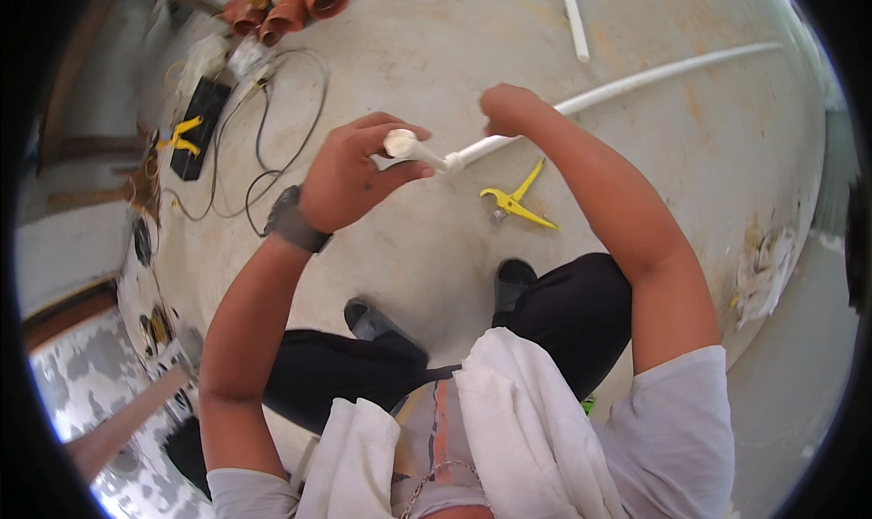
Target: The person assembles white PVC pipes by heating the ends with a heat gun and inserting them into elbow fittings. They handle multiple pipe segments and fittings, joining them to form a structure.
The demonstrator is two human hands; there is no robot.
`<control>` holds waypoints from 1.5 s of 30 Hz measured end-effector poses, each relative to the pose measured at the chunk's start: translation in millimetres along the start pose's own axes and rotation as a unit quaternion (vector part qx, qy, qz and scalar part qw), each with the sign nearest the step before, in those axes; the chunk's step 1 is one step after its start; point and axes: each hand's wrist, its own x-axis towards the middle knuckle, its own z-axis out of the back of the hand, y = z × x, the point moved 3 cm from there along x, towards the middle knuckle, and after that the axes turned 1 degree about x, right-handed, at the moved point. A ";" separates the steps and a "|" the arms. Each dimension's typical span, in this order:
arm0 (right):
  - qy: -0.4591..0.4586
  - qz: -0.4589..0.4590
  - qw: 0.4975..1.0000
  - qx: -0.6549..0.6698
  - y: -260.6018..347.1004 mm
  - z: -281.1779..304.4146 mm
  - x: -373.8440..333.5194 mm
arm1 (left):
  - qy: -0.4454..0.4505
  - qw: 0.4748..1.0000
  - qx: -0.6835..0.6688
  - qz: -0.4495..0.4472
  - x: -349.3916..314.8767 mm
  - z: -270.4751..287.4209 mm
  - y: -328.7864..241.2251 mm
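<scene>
White plastic pipe runs lengthwise from the clenched right hand toward the left hand, whose fingers grasp its elbow fitting.

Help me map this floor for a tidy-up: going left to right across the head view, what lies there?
Black flat box with yellow clamp → left hand holding white elbow fitting → yellow pipe cutter → crumpled white rag.

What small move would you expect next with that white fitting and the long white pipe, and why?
Probably pressing the white plastic elbow fitting further onto the long white plastic pipe. The left hand grips the fitting at the pipe's end, while the right hand holds the pipe just behind it.
</scene>
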 end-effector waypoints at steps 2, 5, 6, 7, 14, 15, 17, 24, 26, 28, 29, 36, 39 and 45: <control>0.001 -0.010 1.000 -0.029 -38.0 -13.8 18.7 | -0.014 1.000 0.001 0.008 -1.1 0.0 -2.0; 0.015 -0.101 0.993 -0.051 -75.8 -27.7 31.0 | -0.034 0.999 0.018 -0.016 -6.2 -6.6 7.9; 0.056 -0.075 0.993 -0.069 -81.6 -41.0 36.4 | -0.042 0.998 0.020 -0.031 -8.4 -10.5 13.4; 0.093 -0.055 0.990 -0.088 -89.8 -48.1 40.3 | -0.050 0.997 0.024 -0.053 -5.1 -13.2 16.2; 0.131 0.033 0.973 -0.189 -53.3 -73.1 40.8 | -0.038 0.995 0.057 -0.079 -3.2 -12.0 17.2; 0.118 0.036 0.976 -0.178 -49.3 -82.2 41.3 | -0.038 0.995 0.053 -0.080 -3.5 -12.1 18.4; 0.085 0.037 0.983 -0.160 -46.3 -93.4 44.7 | -0.041 0.994 0.048 -0.088 -1.4 -9.6 19.0; 0.125 0.025 0.979 -0.161 -52.4 -96.4 56.9 | -0.055 0.994 0.014 -0.098 3.3 -7.7 27.3; 0.133 0.027 0.976 -0.172 -50.4 -93.1 60.1 | -0.051 0.994 0.005 -0.093 4.7 -10.6 27.5; 0.140 0.021 0.973 -0.180 -46.7 -92.9 60.0 | -0.063 0.994 0.004 -0.094 3.0 -12.8 27.2; 0.143 0.015 0.972 -0.184 -43.7 -92.8 62.4 | -0.068 0.993 0.003 -0.095 2.4 -13.7 27.1; 0.147 0.013 0.972 -0.185 -39.4 -88.6 67.3 | -0.058 0.997 0.010 -0.058 3.3 -14.1 26.1; 0.142 0.015 0.970 -0.197 -40.3 -89.1 66.3 | -0.060 0.997 0.001 -0.058 4.6 -13.5 27.0; 0.140 0.016 0.971 -0.192 -37.7 -85.4 64.6 | -0.064 0.995 -0.003 -0.075 5.5 -11.3 26.2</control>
